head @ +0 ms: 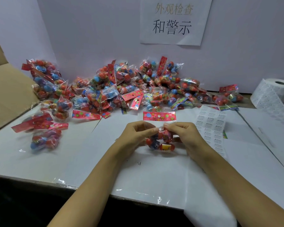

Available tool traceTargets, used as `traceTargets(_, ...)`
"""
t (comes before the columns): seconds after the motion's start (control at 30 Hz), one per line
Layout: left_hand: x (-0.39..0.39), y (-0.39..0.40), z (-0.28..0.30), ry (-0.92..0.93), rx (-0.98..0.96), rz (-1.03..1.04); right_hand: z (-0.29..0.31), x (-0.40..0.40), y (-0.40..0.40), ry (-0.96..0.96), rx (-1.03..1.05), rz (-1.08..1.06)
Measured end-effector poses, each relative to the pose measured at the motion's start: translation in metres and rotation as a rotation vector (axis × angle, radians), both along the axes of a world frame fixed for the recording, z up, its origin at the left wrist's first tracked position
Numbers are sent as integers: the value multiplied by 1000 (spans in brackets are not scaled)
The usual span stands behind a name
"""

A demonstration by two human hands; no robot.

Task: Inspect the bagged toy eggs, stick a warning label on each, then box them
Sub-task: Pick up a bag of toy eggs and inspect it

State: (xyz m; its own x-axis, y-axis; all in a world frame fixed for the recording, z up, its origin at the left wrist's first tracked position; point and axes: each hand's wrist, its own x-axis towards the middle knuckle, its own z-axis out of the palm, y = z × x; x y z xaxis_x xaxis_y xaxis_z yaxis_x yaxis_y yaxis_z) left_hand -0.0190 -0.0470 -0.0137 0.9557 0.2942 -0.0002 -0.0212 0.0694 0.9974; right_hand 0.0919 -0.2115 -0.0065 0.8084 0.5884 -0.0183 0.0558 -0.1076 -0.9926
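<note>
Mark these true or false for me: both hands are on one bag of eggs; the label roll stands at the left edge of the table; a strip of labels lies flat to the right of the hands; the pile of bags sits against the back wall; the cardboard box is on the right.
1. Both hands hold one bag. True: the left hand and right hand pinch the held bag.
2. The label roll stands at the left edge. False: it stands far right.
3. The label strip lies flat right of the hands. True.
4. The pile of bags sits against the back wall. True.
5. The cardboard box is on the right. False: it is on the left.
</note>
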Motion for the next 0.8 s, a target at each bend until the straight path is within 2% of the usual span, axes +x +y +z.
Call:
traceTargets(0.1, 1, 1, 0, -19, 25, 57, -2, -3, 2, -4, 31, -44)
traceTargets(0.27, 3, 2, -1, -25, -1, 183, -4, -3, 2, -141, 16, -188)
traceTargets(0.37, 2, 3, 2, -91, -97, 244, -5, -8, 3, -140, 48, -22)
traceTargets(0.43, 1, 1, 5, -120, -98, 212, -5, -13, 6, -126, 39, 62)
traceTargets(0.6, -1, -5, 8, -175, -141, 92, -3, -12, 7, -74, 95, 95)
traceTargets(0.8, 3, -6, 7, -118, -114, 86, -3, -9, 10, 27, 43, -11)
